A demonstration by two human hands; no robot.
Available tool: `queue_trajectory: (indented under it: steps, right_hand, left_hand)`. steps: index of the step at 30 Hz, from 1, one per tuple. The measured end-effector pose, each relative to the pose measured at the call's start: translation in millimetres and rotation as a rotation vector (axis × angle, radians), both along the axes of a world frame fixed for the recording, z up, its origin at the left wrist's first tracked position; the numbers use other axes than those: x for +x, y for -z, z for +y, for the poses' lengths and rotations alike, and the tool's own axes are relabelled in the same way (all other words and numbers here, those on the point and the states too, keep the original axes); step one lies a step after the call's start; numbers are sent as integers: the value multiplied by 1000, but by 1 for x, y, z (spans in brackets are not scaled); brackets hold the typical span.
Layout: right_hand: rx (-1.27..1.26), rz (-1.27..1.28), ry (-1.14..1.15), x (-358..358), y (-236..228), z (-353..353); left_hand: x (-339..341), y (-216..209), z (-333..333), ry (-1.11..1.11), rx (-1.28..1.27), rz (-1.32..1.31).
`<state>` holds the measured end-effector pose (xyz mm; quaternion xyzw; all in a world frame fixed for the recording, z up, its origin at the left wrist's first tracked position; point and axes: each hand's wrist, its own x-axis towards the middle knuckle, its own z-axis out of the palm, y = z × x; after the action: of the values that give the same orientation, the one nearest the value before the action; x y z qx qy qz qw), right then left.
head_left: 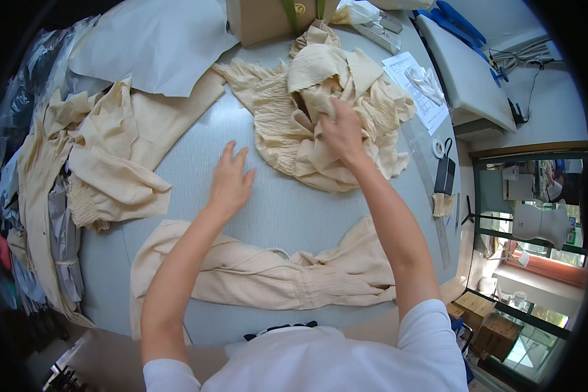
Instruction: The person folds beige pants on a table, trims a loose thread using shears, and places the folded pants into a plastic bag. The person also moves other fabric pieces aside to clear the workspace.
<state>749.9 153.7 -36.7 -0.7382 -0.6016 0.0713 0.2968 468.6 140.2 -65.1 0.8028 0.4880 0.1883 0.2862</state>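
My right hand (pixel 343 134) is closed on a fold of a crumpled cream garment (pixel 281 124) at the far middle of the table. The cloth there is crinkled and bunched in a heap, and my fingertips are partly hidden in it. My left hand (pixel 230 176) hovers left of this heap, fingers spread, holding nothing. Along the near edge lies another cream garment (pixel 300 281), stretched sideways with a gathered band in it. My left forearm passes over it. More cream clothing (pixel 111 150) is piled at the left.
A large grey sheet (pixel 157 42) and a tan box (pixel 255 23) with green ribbon stand at the back. On the right are printed papers (pixel 415 95), a tape roll (pixel 438 147), a small black case (pixel 445 175) and a clear ruler (pixel 417 147). Clothes hang over the left edge.
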Motion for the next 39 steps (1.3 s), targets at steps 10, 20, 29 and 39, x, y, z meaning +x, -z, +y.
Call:
queue_trajectory:
  steps: [10, 20, 29, 39]
  right_hand:
    - [390, 1042, -4, 84, -137, -48]
    - [358, 257, -7, 107, -121, 21]
    - [-6, -112, -278, -18, -1, -153]
    - [-18, -294, -168, -17, 67, -55]
  left_hand:
    - [66, 40, 43, -429, -419, -456]
    - [25, 21, 29, -449, -286, -664]
    - [0, 40, -13, -594, -512, -786]
    - [36, 41, -8, -342, -523, -326]
